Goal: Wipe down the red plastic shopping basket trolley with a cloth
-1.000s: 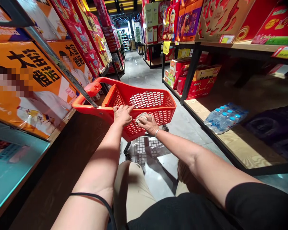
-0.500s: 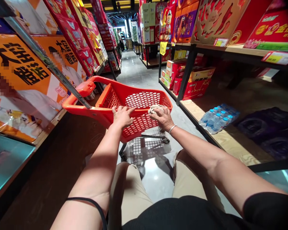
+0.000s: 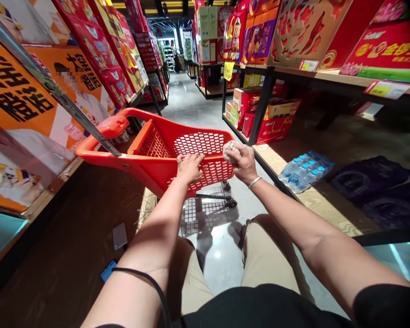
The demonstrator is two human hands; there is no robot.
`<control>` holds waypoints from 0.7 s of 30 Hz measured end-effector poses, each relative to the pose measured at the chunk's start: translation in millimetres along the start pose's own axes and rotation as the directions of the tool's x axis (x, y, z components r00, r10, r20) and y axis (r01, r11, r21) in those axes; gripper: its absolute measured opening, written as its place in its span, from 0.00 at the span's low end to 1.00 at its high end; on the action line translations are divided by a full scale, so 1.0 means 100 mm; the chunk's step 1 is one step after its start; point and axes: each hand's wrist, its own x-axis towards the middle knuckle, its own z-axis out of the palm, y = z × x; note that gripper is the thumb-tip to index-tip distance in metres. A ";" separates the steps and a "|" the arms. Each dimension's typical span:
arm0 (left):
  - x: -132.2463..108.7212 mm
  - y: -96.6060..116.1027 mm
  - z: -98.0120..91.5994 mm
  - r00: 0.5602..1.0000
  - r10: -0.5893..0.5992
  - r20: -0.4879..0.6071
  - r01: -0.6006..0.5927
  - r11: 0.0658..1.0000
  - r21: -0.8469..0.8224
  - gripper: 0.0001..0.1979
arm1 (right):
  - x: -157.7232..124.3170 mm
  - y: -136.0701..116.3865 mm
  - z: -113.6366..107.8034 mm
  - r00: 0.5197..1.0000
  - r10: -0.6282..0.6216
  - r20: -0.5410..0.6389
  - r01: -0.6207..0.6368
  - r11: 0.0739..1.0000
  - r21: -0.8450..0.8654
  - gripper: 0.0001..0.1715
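Observation:
A red plastic shopping cart [image 3: 150,171] stands sideways in front of me, its basket wall pierced by a mesh of holes. My left hand [image 3: 190,167] rests on the near top rim with its fingers stretched out and nothing in them. At the front right corner of the basket, my right hand [image 3: 243,163] grips a crumpled, pale cloth [image 3: 230,149] against the rim. A bracelet circles that wrist. The lower frame and wheels [image 3: 230,202] show beneath the basket.
Shelves with red gift boxes [image 3: 389,50] line the right side; a pack of water bottles [image 3: 304,171] lies on the lower board. Orange cartons [image 3: 17,86] are stacked at left. A power bank-like pale slab [image 3: 119,236] lies low on the left. The tiled aisle [image 3: 184,91] runs ahead.
My right hand has moved with the cloth to the right along the rim, up to the corner. My left hand has slid rightward along the rim too. The view has shifted slightly.

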 end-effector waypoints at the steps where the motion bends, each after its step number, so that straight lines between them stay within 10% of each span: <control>1: 0.00 0.00 0.00 1.000 -0.001 0.002 0.001 1.000 -0.002 0.31 | 0.07 -0.04 -0.02 0.995 0.095 -0.010 -0.095 0.995 0.011 0.29; 4: 0.01 0.02 0.02 1.000 -0.022 0.000 0.022 1.000 -0.003 0.34 | 0.21 -0.36 0.03 0.961 0.271 0.043 -0.272 0.962 0.012 0.33; 10: -0.01 -0.01 0.05 0.998 -0.054 0.036 0.053 0.998 0.018 0.36 | 0.40 -0.97 0.12 0.988 -0.052 0.149 0.045 0.998 0.044 0.30; 21: 0.08 -0.09 0.03 0.995 -0.049 0.084 0.050 0.999 -0.005 0.37 | 0.27 0.22 0.19 0.996 0.084 0.024 -0.085 0.996 0.033 0.29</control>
